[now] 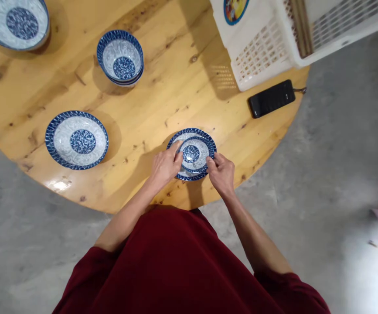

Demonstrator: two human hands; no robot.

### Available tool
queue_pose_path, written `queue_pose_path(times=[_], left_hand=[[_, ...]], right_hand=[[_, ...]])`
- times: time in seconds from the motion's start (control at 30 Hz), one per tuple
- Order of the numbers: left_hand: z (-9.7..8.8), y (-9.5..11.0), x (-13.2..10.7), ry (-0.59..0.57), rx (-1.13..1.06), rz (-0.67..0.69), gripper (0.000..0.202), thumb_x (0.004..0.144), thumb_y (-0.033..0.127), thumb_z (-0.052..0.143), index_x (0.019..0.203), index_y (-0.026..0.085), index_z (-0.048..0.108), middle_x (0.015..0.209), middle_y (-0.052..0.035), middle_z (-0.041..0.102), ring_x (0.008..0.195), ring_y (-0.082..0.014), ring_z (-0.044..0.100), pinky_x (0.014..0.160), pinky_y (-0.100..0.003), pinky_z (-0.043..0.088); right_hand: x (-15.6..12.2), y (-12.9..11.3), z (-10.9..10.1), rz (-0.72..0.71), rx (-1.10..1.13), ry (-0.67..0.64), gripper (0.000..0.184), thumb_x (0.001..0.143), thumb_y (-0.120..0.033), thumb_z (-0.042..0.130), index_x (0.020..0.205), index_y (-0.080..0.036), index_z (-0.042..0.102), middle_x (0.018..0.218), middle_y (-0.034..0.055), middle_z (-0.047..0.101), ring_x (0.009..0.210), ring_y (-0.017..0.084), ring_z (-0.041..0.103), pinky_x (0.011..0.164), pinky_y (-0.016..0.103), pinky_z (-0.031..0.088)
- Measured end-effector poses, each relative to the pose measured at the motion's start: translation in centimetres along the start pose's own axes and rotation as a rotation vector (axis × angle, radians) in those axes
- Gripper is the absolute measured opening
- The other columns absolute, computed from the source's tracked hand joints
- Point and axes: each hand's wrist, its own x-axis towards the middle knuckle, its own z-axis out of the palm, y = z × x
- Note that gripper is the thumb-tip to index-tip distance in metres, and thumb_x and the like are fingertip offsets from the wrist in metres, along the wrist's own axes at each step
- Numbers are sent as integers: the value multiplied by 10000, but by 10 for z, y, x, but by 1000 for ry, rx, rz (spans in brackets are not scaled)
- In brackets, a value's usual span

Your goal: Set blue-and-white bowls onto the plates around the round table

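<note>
A small blue-and-white saucer [197,163] is over a larger blue-rimmed plate [189,176] near the table's front edge. My left hand [167,163] pinches the saucer's left rim between thumb and fingers. On the opposite side, my right hand [221,172] grips its right rim. The saucer covers most of the plate's middle; whether the two touch cannot be made out. To the left lies another blue-and-white plate [76,139], apart from both hands. Behind it stands a short stack of matching bowls [120,56].
A large patterned bowl [22,24] sits at the far left. At the back right of the round wooden table [162,104] stands a white plastic basket [260,52] with brown sticks [301,28] inside. A black phone [271,99] lies before it, near the table's edge.
</note>
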Motion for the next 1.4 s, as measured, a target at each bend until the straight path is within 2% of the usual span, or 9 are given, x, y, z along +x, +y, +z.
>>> queue_pose_path(times=[0.1, 0.2, 0.37, 0.53, 0.73, 0.97, 1.23, 1.4], left_hand=[[-8, -4, -1, 54, -31, -6, 405, 1010, 331, 488, 1346, 237, 692, 824, -36, 751, 822, -226, 699, 874, -337, 512], [-20, -17, -7, 162, -61, -62, 378, 1025, 352, 486, 1312, 232, 700, 767, -16, 735, 771, -195, 684, 853, -317, 521], [-35, -46, -23, 291, -112, -125, 355, 1031, 365, 508, 1287, 214, 702, 772, -17, 742, 722, -165, 670, 801, -299, 531], [-33, -63, -36, 349, -157, -109, 342, 1034, 404, 531, 1248, 209, 714, 736, -7, 733, 659, -147, 637, 753, -293, 518], [-26, -70, -40, 348, -192, -86, 319, 1024, 352, 546, 1233, 196, 729, 719, -3, 723, 605, -125, 586, 680, -269, 475], [-28, -76, -36, 346, -203, -66, 316, 1029, 349, 541, 1234, 195, 725, 718, 0, 707, 629, -131, 603, 710, -275, 485], [-36, -84, -40, 323, -203, -65, 314, 1032, 378, 539, 1223, 207, 720, 727, 4, 709, 650, -136, 602, 731, -277, 486], [-39, -96, -46, 304, -174, -71, 335, 1004, 334, 529, 1245, 199, 718, 724, 8, 695, 619, -127, 568, 674, -268, 446]], right_hand=[[-1, -6, -7, 2, -32, -24, 314, 902, -501, 538, 774, -221, 602, 593, -6, 559, 582, 187, 552, 599, 303, 473], [-3, -11, -15, 13, -76, -31, 349, 918, -530, 524, 797, -217, 619, 590, 6, 597, 551, 186, 556, 610, 315, 467], [-7, -6, -15, 46, -106, -70, 353, 904, -542, 565, 737, -231, 566, 533, -23, 542, 518, 170, 523, 557, 295, 427], [-9, 3, -9, 69, -31, -57, 319, 894, -458, 590, 683, -237, 497, 498, -54, 511, 473, 146, 517, 525, 272, 417], [-12, 3, -8, 108, -47, -23, 268, 855, -392, 614, 668, -230, 512, 482, -55, 527, 450, 144, 530, 495, 257, 441], [-14, 3, -7, 119, -54, -1, 257, 839, -392, 626, 668, -217, 547, 473, -42, 550, 434, 139, 541, 468, 246, 444], [-13, 7, -3, 153, -23, 22, 307, 853, -473, 654, 719, -205, 585, 470, -33, 569, 427, 143, 536, 471, 258, 462], [-29, 6, -9, 143, 31, 83, 424, 899, -592, 626, 835, -174, 663, 585, 1, 650, 459, 126, 536, 487, 256, 451]])
